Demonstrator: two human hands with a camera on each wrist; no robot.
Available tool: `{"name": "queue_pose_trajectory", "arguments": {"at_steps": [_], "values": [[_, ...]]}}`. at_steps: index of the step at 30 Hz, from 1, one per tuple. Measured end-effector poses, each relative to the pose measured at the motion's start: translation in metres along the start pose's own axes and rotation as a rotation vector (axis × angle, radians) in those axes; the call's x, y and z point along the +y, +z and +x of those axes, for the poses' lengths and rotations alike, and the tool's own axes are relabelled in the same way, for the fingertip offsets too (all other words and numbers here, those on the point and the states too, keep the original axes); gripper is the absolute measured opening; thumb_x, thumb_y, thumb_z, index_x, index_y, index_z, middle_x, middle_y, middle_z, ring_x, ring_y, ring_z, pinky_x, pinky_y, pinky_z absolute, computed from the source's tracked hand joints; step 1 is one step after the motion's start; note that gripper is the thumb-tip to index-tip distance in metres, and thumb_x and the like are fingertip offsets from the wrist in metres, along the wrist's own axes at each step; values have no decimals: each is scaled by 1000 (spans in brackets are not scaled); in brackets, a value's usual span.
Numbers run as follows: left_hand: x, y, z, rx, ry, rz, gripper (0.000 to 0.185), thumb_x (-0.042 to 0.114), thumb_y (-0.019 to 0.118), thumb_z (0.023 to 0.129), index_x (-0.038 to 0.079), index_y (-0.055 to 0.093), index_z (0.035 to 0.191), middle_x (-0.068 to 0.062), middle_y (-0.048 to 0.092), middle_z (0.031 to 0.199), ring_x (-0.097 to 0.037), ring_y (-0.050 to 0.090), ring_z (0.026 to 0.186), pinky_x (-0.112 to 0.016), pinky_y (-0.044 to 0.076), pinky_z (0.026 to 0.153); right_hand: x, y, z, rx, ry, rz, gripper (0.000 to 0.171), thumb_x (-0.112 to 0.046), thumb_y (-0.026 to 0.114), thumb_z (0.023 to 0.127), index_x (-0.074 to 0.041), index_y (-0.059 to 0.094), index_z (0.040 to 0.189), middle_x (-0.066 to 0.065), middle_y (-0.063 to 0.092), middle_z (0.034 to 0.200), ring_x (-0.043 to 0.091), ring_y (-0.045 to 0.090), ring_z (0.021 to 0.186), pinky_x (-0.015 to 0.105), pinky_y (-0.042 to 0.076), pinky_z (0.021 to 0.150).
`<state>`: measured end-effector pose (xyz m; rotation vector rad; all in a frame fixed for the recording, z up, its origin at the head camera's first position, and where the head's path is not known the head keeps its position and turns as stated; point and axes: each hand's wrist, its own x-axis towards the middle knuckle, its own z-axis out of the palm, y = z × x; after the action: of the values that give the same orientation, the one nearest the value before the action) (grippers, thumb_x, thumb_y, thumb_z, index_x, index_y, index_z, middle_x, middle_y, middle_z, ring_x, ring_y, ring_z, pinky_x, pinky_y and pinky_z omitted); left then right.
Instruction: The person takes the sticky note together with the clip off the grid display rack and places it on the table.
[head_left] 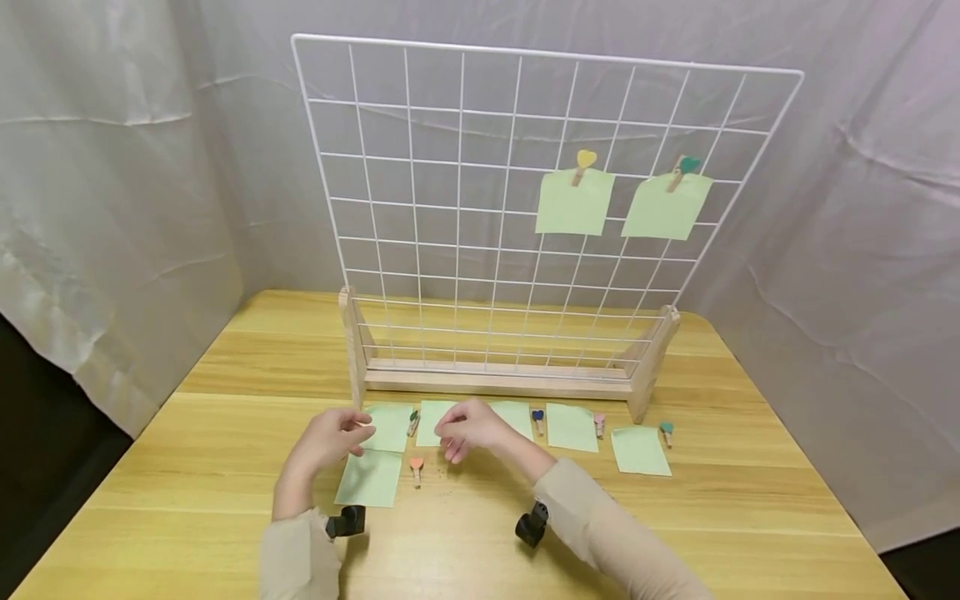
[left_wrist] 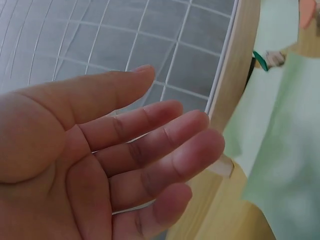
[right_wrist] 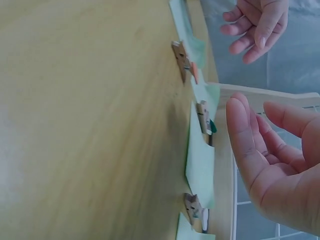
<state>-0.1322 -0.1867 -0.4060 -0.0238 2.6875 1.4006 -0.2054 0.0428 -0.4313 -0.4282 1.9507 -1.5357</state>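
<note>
Both hands hover above a row of pale green paper notes, with nothing held. Over the note [head_left: 389, 432] at the left end is my left hand [head_left: 322, 444], its fingers relaxed and slightly bent; the left wrist view shows an empty palm [left_wrist: 90, 165]. My right hand [head_left: 474, 427] is above another note [head_left: 429, 425]; thumb and fingers stand apart in the right wrist view. Between the hands lie an orange heart clothespin [head_left: 417, 472] and a green heart clothespin [head_left: 413, 424]. A lower note [head_left: 370, 481] lies below the left hand.
A white wire grid [head_left: 458, 207] stands in a wooden base [head_left: 495, 382] behind the notes. A yellow heart clothespin [head_left: 586, 162] and a green one [head_left: 686, 167] hold notes on it. Rightward lie navy [head_left: 537, 421], pink [head_left: 599, 425] and green [head_left: 667, 432] heart clothespins.
</note>
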Motion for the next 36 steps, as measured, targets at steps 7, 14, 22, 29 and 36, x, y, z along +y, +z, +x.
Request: {"name": "queue_pose_trajectory", "arguments": {"at_steps": [7, 14, 22, 29, 36], "values": [[12, 4, 8, -4, 45, 3, 31, 12, 56, 87, -9, 55, 109, -10, 61, 84, -25, 61, 65, -29, 46, 55, -5, -10, -3, -16, -52, -22, 25, -4, 55, 86, 17, 56, 99, 31, 58, 83, 16, 60, 52, 32, 52, 53], [25, 11, 17, -11, 108, 18, 29, 12, 56, 87, -8, 57, 107, -10, 61, 83, -26, 61, 65, -31, 46, 57, -9, -24, -7, 16, -67, -1, 28, -6, 56, 86, 18, 54, 100, 36, 56, 87, 17, 60, 53, 36, 53, 56], [40, 22, 33, -5, 195, 50, 20, 11, 57, 86, -4, 62, 98, -6, 62, 81, -24, 60, 64, -32, 45, 61, -14, -42, -15, 54, -105, 32, 21, -5, 56, 86, 14, 55, 94, 21, 59, 74, 21, 61, 55, 37, 53, 56], [52, 30, 41, 11, 231, 51, 17, 11, 57, 86, -1, 63, 96, -4, 61, 80, -18, 59, 61, -30, 45, 60, -23, -53, -20, 91, -131, 30, 20, -6, 56, 86, 12, 57, 95, 22, 59, 77, 19, 61, 56, 38, 53, 58], [69, 34, 48, 15, 269, 49, 17, 13, 57, 86, 0, 63, 97, -4, 61, 77, -15, 56, 62, -29, 45, 58, -33, -66, -24, 133, -157, 16, 27, -9, 56, 87, 14, 55, 100, 20, 59, 77, 19, 61, 58, 37, 53, 59]]}}
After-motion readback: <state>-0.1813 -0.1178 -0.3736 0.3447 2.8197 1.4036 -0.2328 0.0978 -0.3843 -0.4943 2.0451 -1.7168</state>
